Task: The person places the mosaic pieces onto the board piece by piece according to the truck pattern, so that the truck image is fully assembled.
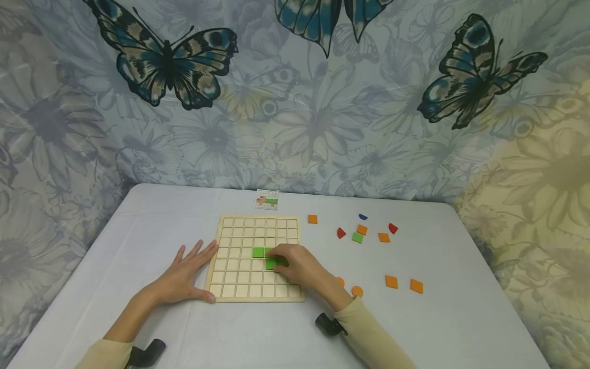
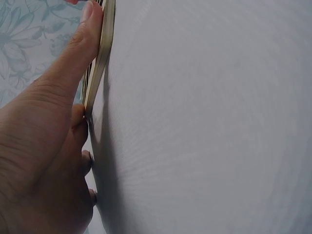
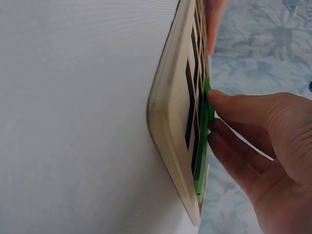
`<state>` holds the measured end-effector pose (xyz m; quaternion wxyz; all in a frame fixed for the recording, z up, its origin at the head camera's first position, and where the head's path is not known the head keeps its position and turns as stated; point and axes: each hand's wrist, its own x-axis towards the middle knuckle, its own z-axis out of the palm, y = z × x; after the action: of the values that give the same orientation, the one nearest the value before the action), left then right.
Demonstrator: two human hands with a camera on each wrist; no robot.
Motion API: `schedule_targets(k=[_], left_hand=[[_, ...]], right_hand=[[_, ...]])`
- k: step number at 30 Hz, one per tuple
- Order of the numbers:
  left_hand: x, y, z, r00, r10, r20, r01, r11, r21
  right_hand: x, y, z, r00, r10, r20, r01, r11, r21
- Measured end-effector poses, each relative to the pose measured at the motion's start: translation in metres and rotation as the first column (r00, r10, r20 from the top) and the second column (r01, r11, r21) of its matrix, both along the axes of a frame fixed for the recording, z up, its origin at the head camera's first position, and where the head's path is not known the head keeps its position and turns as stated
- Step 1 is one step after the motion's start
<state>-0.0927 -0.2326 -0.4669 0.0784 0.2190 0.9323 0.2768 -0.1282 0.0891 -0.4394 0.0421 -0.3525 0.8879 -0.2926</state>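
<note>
A green tile (image 1: 282, 262) sits among the cells of the wooden grid board (image 1: 258, 300), right of the board's middle, with the loose green tiles (image 1: 258, 252) beside it already down in the grid. It appears to be the piece being set, and doing this well likely means keeping it level, lining its edges up with the cell and pressing lightly, so that its neighbours are not nudged out.

The tile lies directly under the right hand (image 1: 301, 264), which pinches it between thumb and fingertips; the right wrist view shows the fingers bent around it at the board's face. How fully it is seated I cannot tell.

The left hand (image 1: 184, 277) holds nothing; its fingers are spread, with fingertips and thumb touching the board's left edge, a steadying hold worth keeping light.

Beyond the board's far edge lies a small printed card (image 1: 267, 200). To the right, orange pieces (image 1: 312, 219) and red pieces (image 1: 393, 228) lie scattered on the white-covered desk (image 1: 161, 220).
</note>
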Motion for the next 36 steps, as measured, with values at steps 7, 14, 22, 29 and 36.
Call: schedule_targets(k=[7, 14, 22, 29, 36], left_hand=[[0.0002, 0.0006, 0.0016, 1.0, 0.0, 0.004, 0.0, 1.0, 0.004], [-0.0001, -0.0001, 0.0004, 1.0, -0.001, 0.003, 0.001, 1.0, 0.005], [-0.002, -0.0002, -0.0032, 1.0, 0.005, 0.002, -0.005, 1.0, -0.011], [-0.002, -0.0003, -0.003, 1.0, 0.007, 0.001, -0.007, 1.0, -0.009], [-0.0014, -0.0002, -0.0034, 1.0, 0.008, -0.001, -0.008, 1.0, -0.009]], right_hand=[[-0.0007, -0.001, -0.0017, 1.0, -0.008, 0.0, 0.008, 1.0, 0.023], [-0.0012, -0.0029, -0.0025, 1.0, -0.007, 0.004, 0.007, 0.999, 0.033], [-0.0018, -0.0031, -0.0018, 1.0, -0.001, -0.001, 0.001, 0.999, 0.036], [-0.0017, -0.0021, -0.0014, 1.0, -0.006, 0.003, 0.006, 0.999, 0.041], [-0.0017, 0.0015, 0.0035, 0.999, -0.032, -0.008, 0.032, 0.999, 0.03]])
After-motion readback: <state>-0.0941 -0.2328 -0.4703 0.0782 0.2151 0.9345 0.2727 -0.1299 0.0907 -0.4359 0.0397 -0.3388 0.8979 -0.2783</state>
